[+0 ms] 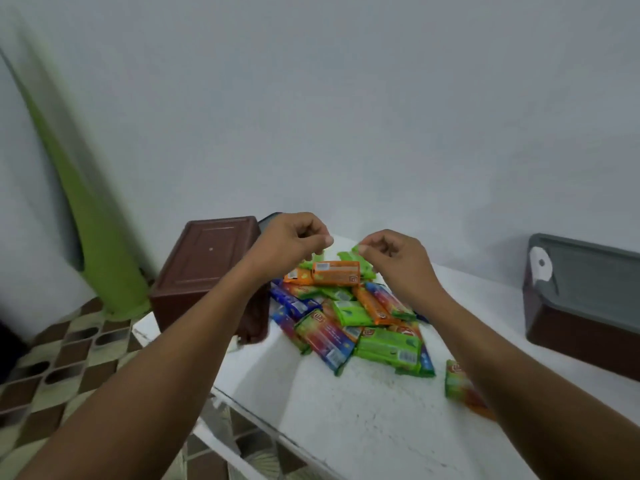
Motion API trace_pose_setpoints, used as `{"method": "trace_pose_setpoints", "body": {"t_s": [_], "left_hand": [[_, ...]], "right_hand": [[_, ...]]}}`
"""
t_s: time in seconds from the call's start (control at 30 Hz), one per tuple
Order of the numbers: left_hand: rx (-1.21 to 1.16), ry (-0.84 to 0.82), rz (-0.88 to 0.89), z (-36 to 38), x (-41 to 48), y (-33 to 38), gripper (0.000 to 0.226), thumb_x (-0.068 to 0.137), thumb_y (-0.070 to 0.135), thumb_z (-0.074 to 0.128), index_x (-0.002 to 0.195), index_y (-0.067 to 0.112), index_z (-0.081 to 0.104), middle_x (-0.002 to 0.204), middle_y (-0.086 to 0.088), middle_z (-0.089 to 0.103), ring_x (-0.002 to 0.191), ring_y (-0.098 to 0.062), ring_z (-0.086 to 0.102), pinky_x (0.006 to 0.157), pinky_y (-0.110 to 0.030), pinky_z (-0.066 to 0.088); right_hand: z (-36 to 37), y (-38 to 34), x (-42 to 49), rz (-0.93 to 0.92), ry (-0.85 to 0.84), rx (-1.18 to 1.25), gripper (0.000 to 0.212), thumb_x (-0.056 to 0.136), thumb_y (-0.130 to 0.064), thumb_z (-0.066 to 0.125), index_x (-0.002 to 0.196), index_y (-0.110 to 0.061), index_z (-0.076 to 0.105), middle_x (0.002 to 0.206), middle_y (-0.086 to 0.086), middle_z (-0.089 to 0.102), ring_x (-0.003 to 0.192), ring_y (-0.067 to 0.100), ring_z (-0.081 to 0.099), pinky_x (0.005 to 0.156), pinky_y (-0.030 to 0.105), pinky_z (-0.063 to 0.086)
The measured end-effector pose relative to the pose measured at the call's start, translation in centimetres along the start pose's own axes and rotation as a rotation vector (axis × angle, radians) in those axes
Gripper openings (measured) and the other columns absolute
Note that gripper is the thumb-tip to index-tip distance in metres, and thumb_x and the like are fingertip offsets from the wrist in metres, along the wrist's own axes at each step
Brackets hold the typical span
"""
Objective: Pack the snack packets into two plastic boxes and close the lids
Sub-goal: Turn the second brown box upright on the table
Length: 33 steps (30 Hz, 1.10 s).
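- Pale wall (pixel 381 116) behind, a green curtain (pixel 93 220) at the left, brown-and-cream tiled floor (pixel 52 368) below, and a white counter (pixel 346 410) carrying everything.
- Snack packets (pixel 349 323) lie in a loose heap at the counter's middle. One stray packet (pixel 457 377) sits apart to the right, partly hidden by the right forearm.
- An orange packet (pixel 335 272) tops the far end of the heap, its long axis running left to right. It lies just below and between the two hands.
- The left hand (pixel 294 239) hovers over the heap's far left edge, fingers curled, thumb pointing right. Nothing shows between the fingers.
- The right hand (pixel 393 258) is curled too, its fingertips right beside a green packet (pixel 354 250). I cannot tell whether it pinches that packet or only nears it.
- A brown box (pixel 207 261) stands bottom-up just beside the left hand, at the counter's left corner. A second brown box (pixel 581 327) with a grey lid (pixel 595 268) on it sits well apart at the right.
- Judgement: packing is barely begun. The right hand is nearer the green packet, the left nearer the upturned box, which probably needs turning over before it can take anything.
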<state>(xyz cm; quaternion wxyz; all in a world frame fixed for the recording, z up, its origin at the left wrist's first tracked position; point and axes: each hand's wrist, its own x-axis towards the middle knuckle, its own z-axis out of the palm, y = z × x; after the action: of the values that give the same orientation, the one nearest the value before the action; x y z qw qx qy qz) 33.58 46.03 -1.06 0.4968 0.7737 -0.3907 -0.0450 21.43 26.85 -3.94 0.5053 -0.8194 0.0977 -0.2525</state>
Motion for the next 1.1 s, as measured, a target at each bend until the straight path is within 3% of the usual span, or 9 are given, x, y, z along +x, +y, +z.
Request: {"method": "trace_pose_setpoints", "body": {"t_s": [0.13, 0.23, 0.37, 0.43, 0.57, 0.73, 0.87, 1.0, 1.1], "left_hand": [[-0.012, 0.098, -0.098, -6.0, -1.9, -3.3, 0.013, 0.088, 0.018, 0.076, 0.076, 0.015, 0.072, 0.068, -0.004, 0.066, 0.063, -0.015, 0.056, 0.063, -0.032, 0.046], [0.109, 0.187, -0.108, -10.2, -2.8, -5.0, 0.010, 0.087, 0.020, 0.077, 0.078, 0.018, 0.075, 0.072, 0.007, 0.072, 0.067, -0.003, 0.060, 0.068, -0.021, 0.048], [0.166, 0.266, -0.167, -14.8, -2.7, -7.6, 0.009, 0.086, 0.023, 0.079, 0.078, 0.021, 0.076, 0.074, 0.006, 0.073, 0.069, -0.003, 0.063, 0.064, -0.015, 0.048], [0.206, 0.286, -0.214, -16.5, -2.0, -9.3, 0.009, 0.086, 0.024, 0.079, 0.078, 0.024, 0.076, 0.076, 0.010, 0.072, 0.073, -0.003, 0.064, 0.067, -0.017, 0.046], [0.340, 0.274, -0.315, -18.5, 0.0, -13.2, 0.003, 0.091, 0.028, 0.074, 0.089, 0.029, 0.076, 0.083, 0.016, 0.069, 0.085, -0.010, 0.064, 0.075, -0.024, 0.042], [0.418, 0.162, -0.402, -19.2, 2.5, -17.6, 0.033, 0.097, 0.030, 0.065, 0.129, 0.023, 0.067, 0.133, -0.002, 0.066, 0.120, -0.023, 0.060, 0.099, -0.032, 0.043], [0.317, 0.178, -0.429, -19.9, 4.4, -19.6, 0.041, 0.097, 0.037, 0.064, 0.135, 0.021, 0.062, 0.143, -0.001, 0.059, 0.130, -0.024, 0.054, 0.111, -0.039, 0.041], [0.126, 0.155, -0.532, -20.8, 5.1, -21.5, 0.045, 0.095, 0.044, 0.064, 0.133, 0.020, 0.063, 0.134, 0.002, 0.060, 0.123, -0.022, 0.057, 0.104, -0.041, 0.046], [-0.070, 0.105, -0.611, -20.9, 4.6, -22.8, 0.032, 0.096, 0.050, 0.060, 0.114, 0.026, 0.071, 0.120, -0.001, 0.070, 0.108, -0.023, 0.066, 0.089, -0.043, 0.052]], "right_hand": [[6.6, -1.9, 0.3, -0.023, -0.094, 0.031, 0.002, 0.086, -0.025, 0.076, 0.085, -0.024, 0.075, 0.071, -0.005, 0.067, 0.062, 0.016, 0.058, 0.064, 0.039, 0.051], [10.6, -3.0, 0.3, -0.049, -0.171, -0.010, 0.009, 0.082, -0.026, 0.079, 0.090, -0.026, 0.075, 0.076, -0.008, 0.068, 0.055, 0.000, 0.052, 0.061, 0.022, 0.045], [14.6, -4.0, -0.8, -0.158, -0.299, -0.139, 0.030, 0.079, -0.037, 0.082, 0.107, -0.031, 0.072, 0.100, -0.015, 0.064, 0.088, 0.003, 0.058, 0.076, 0.017, 0.049], [16.6, -4.1, -1.4, -0.299, -0.345, -0.274, 0.038, 0.080, -0.043, 0.079, 0.116, -0.034, 0.070, 0.110, -0.015, 0.061, 0.103, 0.005, 0.052, 0.090, 0.021, 0.045], [19.7, -3.8, -1.7, -0.494, -0.351, -0.492, 0.046, 0.082, -0.050, 0.070, 0.126, -0.037, 0.065, 0.124, -0.012, 0.057, 0.114, 0.012, 0.046, 0.097, 0.037, 0.044], [22.0, -3.6, -2.4, -0.616, -0.371, -0.731, 0.048, 0.085, -0.042, 0.069, 0.131, -0.042, 0.058, 0.142, -0.005, 0.051, 0.124, 0.022, 0.044, 0.100, 0.045, 0.042], [24.1, -2.6, -3.7, -0.735, -0.366, -0.853, 0.057, 0.082, -0.034, 0.073, 0.135, -0.042, 0.051, 0.146, -0.005, 0.048, 0.126, 0.022, 0.046, 0.099, 0.045, 0.040], [26.4, -0.5, -5.5, -0.793, -0.310, -0.913, 0.058, 0.086, -0.033, 0.063, 0.142, -0.038, 0.049, 0.157, -0.002, 0.041, 0.145, 0.023, 0.037, 0.107, 0.049, 0.027], [28.1, 1.1, -7.5, -0.821, -0.214, -0.870, 0.044, 0.097, -0.033, 0.052, 0.142, -0.032, 0.055, 0.156, -0.001, 0.045, 0.147, 0.021, 0.036, 0.113, 0.051, 0.028]]}}
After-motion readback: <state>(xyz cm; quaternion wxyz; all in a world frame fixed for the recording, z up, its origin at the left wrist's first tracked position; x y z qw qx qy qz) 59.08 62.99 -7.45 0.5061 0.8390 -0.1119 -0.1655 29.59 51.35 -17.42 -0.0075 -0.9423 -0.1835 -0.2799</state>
